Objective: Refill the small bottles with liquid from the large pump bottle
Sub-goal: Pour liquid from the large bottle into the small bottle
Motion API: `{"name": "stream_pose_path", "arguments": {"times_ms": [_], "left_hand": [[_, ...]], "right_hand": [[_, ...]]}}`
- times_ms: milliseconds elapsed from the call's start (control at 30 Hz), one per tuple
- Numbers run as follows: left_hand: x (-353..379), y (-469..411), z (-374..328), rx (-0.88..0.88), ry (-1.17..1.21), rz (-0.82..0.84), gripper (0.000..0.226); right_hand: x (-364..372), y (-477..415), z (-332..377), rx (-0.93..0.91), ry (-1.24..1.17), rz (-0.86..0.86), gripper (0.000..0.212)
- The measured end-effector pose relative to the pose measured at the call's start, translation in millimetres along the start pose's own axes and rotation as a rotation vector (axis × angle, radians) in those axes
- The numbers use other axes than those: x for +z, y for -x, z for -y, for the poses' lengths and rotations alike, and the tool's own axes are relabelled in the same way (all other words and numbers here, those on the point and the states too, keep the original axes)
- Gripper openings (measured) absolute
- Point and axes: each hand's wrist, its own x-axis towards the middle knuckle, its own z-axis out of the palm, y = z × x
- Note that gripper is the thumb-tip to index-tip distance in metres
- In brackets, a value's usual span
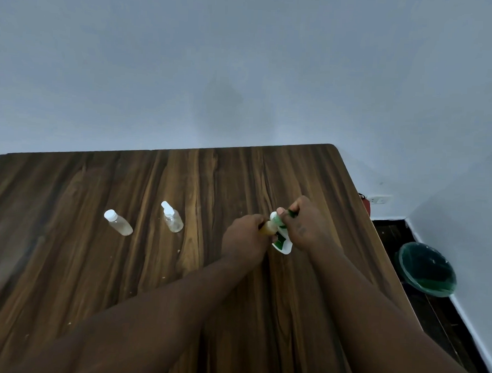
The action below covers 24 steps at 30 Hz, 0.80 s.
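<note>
The large white pump bottle [282,242] with a green label stands on the wooden table [95,264] right of centre. My right hand [302,225] is closed over its green pump head. My left hand [244,237] grips a small bottle [268,229] of amber liquid, held against the pump spout. Two more small clear bottles stand to the left: one with a white flat cap [117,222] and one with a white spray top [171,217]. Both look nearly without liquid.
The table's right edge runs close beside my right arm. Beyond it, on the dark floor, sits a green waste bin [427,269]. A wall socket [381,199] is on the grey wall. A few crumbs lie on the table.
</note>
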Motion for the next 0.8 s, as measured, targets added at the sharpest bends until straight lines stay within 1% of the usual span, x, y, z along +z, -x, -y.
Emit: {"name": "stream_pose_path", "arguments": {"times_ms": [67,200,333,500,667,800], "left_hand": [[-0.3,0.3,0.5,0.015,-0.006,-0.002,0.025],[-3.2,-0.4,0.4,0.000,-0.001,-0.007,0.026],[-2.7,-1.8,3.9,0.013,-0.003,-0.015,0.025],[3.1,0.4,3.7,0.016,0.022,-0.009,0.021],[-2.5,0.6,-1.2,-0.004,0.025,-0.001,0.019],[-9.3,-2.1,-3.6,0.013,0.006,-0.013,0.021]], "right_hand": [[0.2,-0.5,-0.3,-0.001,0.028,0.010,0.026],[-2.7,-1.9,0.3,0.000,-0.013,0.017,0.026],[-5.1,-2.6,1.1,-0.020,0.014,0.030,0.026],[0.1,-0.9,-4.0,-0.005,-0.027,0.006,0.026],[-2.0,2.1,0.3,-0.019,-0.010,-0.021,0.026],[3.4,9.1,2.5,-0.065,0.058,-0.097,0.023]]}}
